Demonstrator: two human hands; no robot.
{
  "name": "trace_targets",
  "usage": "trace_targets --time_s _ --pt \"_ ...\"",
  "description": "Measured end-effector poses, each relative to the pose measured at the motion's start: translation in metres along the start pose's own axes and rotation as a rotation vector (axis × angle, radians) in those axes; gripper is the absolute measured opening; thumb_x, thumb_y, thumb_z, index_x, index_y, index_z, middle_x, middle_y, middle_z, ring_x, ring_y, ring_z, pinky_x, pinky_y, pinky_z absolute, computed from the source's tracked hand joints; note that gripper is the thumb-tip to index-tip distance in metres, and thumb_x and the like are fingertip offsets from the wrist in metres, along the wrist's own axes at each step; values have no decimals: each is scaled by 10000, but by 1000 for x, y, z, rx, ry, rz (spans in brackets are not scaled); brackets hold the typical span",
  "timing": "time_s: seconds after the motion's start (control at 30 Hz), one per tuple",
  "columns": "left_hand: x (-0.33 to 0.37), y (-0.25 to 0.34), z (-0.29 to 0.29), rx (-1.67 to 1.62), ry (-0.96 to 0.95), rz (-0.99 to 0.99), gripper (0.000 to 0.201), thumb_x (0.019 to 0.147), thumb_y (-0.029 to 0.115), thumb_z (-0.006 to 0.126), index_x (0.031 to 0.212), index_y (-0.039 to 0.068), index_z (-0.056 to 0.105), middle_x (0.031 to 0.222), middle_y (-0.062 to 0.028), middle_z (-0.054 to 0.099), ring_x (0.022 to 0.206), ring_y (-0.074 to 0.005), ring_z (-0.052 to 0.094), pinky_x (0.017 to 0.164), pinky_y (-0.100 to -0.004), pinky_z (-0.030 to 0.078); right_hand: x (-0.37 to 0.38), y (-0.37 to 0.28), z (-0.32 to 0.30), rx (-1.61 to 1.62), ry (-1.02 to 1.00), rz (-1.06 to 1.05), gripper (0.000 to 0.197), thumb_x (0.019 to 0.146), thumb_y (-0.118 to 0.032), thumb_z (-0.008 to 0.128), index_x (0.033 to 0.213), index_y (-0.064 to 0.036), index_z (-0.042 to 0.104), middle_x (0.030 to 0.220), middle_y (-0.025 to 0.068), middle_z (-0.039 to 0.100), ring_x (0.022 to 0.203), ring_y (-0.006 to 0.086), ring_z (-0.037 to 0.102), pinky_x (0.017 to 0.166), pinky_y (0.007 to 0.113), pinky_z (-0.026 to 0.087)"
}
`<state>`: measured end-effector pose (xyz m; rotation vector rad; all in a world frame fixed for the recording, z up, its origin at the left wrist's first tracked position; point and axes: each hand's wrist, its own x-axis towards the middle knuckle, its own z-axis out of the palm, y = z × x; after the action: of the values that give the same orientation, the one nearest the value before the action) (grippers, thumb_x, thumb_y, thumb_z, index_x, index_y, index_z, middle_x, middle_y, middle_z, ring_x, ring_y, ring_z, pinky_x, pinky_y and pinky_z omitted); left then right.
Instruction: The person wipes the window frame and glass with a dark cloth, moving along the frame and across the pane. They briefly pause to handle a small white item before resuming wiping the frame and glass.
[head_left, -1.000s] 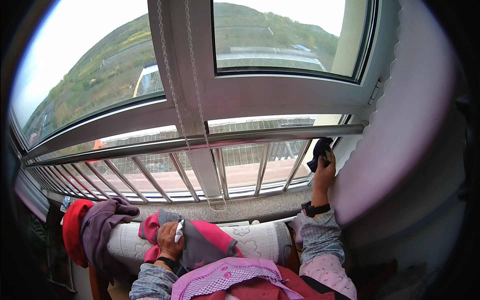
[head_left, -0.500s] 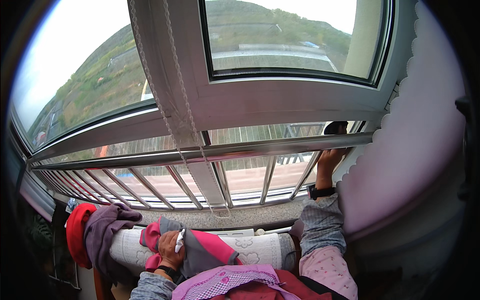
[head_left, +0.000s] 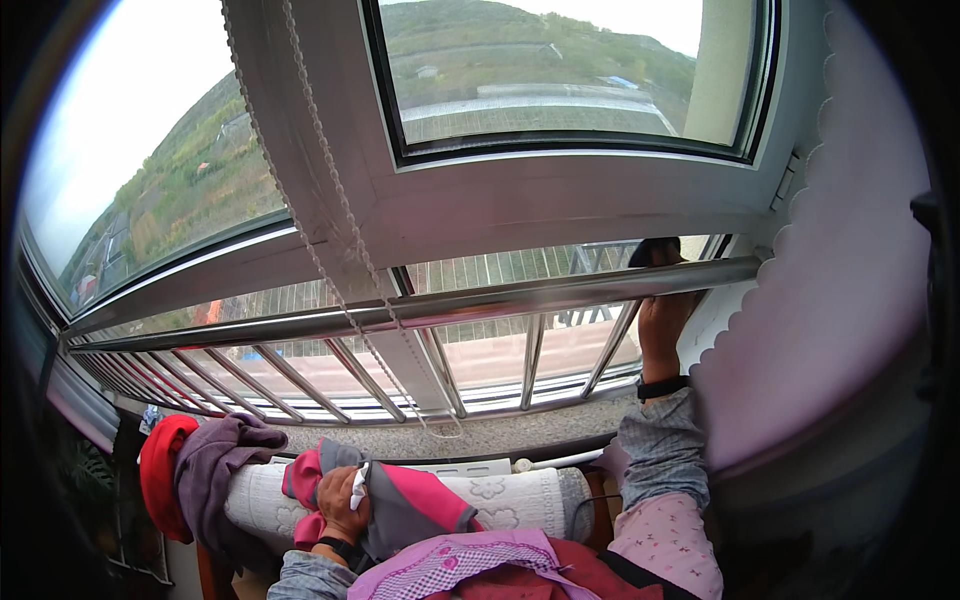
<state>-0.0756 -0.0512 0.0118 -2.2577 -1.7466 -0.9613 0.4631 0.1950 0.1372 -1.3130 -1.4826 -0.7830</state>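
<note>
My left hand [head_left: 343, 505] rests closed on a pink and grey garment [head_left: 425, 490] draped over the padded white cover. A small crumpled white tissue or cloth [head_left: 359, 487] pokes out between its fingers. My right arm stretches forward past the scalloped curtain, and my right hand [head_left: 660, 325] reaches up through the railing behind the metal handrail [head_left: 520, 295]. Above the rail a dark rounded object [head_left: 656, 251] shows at that hand, close to the window glass; its kind is unclear. The rail covers part of the right hand's fingers.
Red cloth [head_left: 168, 475] and a purple cloth [head_left: 225, 465] hang over the left end of the white knitted cover [head_left: 505, 490]. Beaded blind chains [head_left: 355, 235] dangle before the window frame [head_left: 480, 200]. A pink curtain [head_left: 810, 290] is at right, a stone sill [head_left: 370, 435] below the railing.
The view has shifted slightly. My right hand and the dark object keep to the right end of the railing, with the forearm straighter. The left hand stays on the garment.
</note>
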Motion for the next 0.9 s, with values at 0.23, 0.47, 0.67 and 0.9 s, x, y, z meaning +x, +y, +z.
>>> trace_targets --time_s 0.23,0.47,0.67,0.9 --pt "0 -1 1 -10 5 12 286 818 164 613 1070 40 672 1063 -134 682 994 -364 636 898 -472 479 -7 -5 33 182 227 185 436 968 -126 581 1385 2 562 1412 213 542 1266 422 526 1128 492 355" --pt "-1 -3 0 -26 -13 6 300 819 173 610 1080 38 666 1080 -138 679 993 -370 636 903 -476 475 -19 -10 0 189 -136 -57 483 843 -47 644 1323 -97 635 1311 208 610 1242 410 552 1074 508 423" --pt "-4 -4 2 1 -2 -11 301 826 188 606 1077 36 671 1089 -140 682 1002 -369 639 915 -472 472 -13 -13 16 39 130 9 456 962 -141 592 1389 8 542 1353 227 588 1268 417 535 1083 492 408" --pt "-2 -3 2 -22 -2 -11 290 831 184 607 1072 36 673 1083 -141 685 994 -366 642 913 -469 475 5 3 34 59 336 182 437 982 -102 577 1398 21 522 1401 220 551 1278 402 515 1096 450 382"
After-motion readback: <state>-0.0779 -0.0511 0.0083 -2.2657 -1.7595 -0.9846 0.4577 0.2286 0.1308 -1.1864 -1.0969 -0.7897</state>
